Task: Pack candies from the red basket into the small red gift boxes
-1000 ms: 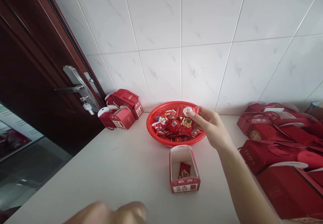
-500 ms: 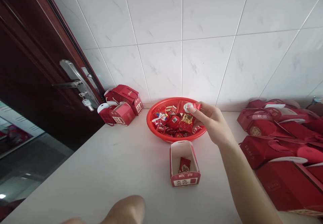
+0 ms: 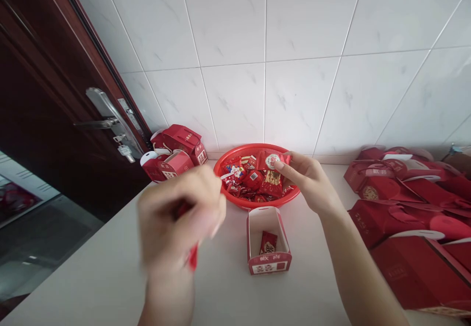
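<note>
Apparently an early stage, with room to spare

Taking the small open-topped red-and-white cardboard box (image 3: 269, 265) as clock centre, a cluster of red cardboard boxes (image 3: 178, 158) sits at ten o'clock. Between nine and ten, the left hand (image 3: 184, 213) is curled and blurred; red shows beside it, but I cannot tell whether its grip holds anything. At twelve, an oval red plastic mesh basket (image 3: 253, 146) is well stocked with wrapped sweets. Inside the open box, one dark red packet (image 3: 268, 242) lies with bare floor around it, so I judge little done. At one o'clock, the right hand (image 3: 309, 179) pinches a glossy red packet with a round white label (image 3: 270, 161), over the basket, ten o'clock from that grip. More red boxes (image 3: 412, 267) crowd the tabletop (image 3: 228, 287) at three.
</note>
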`<state>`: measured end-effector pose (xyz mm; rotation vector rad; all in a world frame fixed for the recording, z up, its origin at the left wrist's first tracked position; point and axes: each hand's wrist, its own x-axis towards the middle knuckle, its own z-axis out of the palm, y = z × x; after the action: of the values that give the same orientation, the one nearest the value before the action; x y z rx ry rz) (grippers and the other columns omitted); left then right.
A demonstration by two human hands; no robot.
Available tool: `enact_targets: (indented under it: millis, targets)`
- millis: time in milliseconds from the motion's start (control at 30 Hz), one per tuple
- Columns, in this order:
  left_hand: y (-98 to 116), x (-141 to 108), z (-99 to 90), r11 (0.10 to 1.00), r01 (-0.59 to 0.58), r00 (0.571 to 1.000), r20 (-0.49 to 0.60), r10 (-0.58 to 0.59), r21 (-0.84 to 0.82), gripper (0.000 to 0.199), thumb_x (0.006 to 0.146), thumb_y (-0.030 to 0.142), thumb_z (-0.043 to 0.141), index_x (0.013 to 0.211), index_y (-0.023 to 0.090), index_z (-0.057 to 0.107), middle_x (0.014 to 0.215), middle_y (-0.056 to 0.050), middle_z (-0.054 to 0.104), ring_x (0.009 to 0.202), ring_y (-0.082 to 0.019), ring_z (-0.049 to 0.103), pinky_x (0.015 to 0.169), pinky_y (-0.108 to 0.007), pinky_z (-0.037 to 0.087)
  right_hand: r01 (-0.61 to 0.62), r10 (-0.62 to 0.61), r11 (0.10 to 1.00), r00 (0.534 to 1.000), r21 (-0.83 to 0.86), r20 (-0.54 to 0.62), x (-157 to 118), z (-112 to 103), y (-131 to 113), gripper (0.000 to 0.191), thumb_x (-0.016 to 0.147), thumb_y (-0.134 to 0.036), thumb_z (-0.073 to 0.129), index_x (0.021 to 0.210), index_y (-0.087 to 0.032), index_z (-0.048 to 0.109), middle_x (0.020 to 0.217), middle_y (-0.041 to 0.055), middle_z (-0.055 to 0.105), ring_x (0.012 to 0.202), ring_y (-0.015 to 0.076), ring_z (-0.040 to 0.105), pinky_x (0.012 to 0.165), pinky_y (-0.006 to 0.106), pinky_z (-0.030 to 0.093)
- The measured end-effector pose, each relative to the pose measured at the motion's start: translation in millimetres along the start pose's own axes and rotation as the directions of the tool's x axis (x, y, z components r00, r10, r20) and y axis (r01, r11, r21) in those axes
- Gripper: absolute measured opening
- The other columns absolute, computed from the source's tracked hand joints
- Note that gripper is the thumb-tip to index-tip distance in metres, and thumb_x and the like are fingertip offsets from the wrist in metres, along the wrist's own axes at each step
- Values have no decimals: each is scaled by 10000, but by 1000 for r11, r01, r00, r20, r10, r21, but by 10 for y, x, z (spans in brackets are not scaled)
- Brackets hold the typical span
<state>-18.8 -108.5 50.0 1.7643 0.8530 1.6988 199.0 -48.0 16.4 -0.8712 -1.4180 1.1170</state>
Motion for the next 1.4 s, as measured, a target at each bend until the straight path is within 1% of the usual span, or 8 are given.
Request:
enact_targets:
  millis: [100,233,333,567,833,1000,1133,1400]
  targets:
    - [-270,225,121,990,30,1000,3,-31,141,172,863,375,742,808,217,703,653,20,603,456,-76,446,442,-242,370,-23,26,999,995,-31,98,-24,1,-35,394,839,-589,751,830,-204,670,750,12,675,648,151,587,581,280,489]
    - [-515,384,174,948,216,935,231,-269,232,361,848,490,734,1057,194,745,942,-43,721,488,-70,496,403,-204,373,-41,47,998,982,-38,185,-31,21,-43,429,814,-616,764,847,-197,675,714,4,642,624,145,562,552,279,469]
    - [-560,395,224,952,225,909,307,-282,209,318,856,470,732,998,187,763,876,-47,725,537,-90,515,418,-185,378,-42,40,999,981,6,191,-13,27,-20,379,833,-558,773,880,-193,682,727,-1,630,632,136,554,563,274,471]
    - [-601,351,297,956,278,947,142,-289,94,270,817,440,769,896,190,704,797,-15,685,625,-125,584,446,-178,434,-49,-6,981,961,190,276,27,-12,37,337,780,-266,842,1074,-229,682,1093,52,728,927,203,696,850,367,571]
    - [-631,363,279,952,305,937,171,-305,25,323,756,341,785,629,171,541,597,56,519,486,-63,473,443,-171,386,-52,27,982,990,181,140,22,-44,39,384,753,-210,824,1096,-232,653,936,22,746,797,162,691,723,308,554]
    - [-667,365,255,926,377,906,206,-369,2,179,773,331,748,850,181,687,645,51,599,469,-67,498,462,-186,408,-29,2,986,986,161,166,13,-76,16,302,770,-220,798,1037,-231,656,891,10,741,777,162,678,719,313,536]
    - [-666,363,258,906,422,871,263,-416,34,268,790,350,728,1013,201,722,733,30,631,531,-91,529,478,-198,440,8,-19,998,981,58,193,-1,-96,8,411,831,-228,722,1240,-246,677,927,21,742,845,185,672,791,358,533]
    - [-578,363,306,920,385,860,330,-388,77,243,795,364,712,670,184,608,673,39,506,596,-96,468,480,-179,402,43,-30,997,980,-59,198,-16,-110,-7,424,890,-256,669,1314,-238,656,886,18,722,835,191,654,770,360,532]
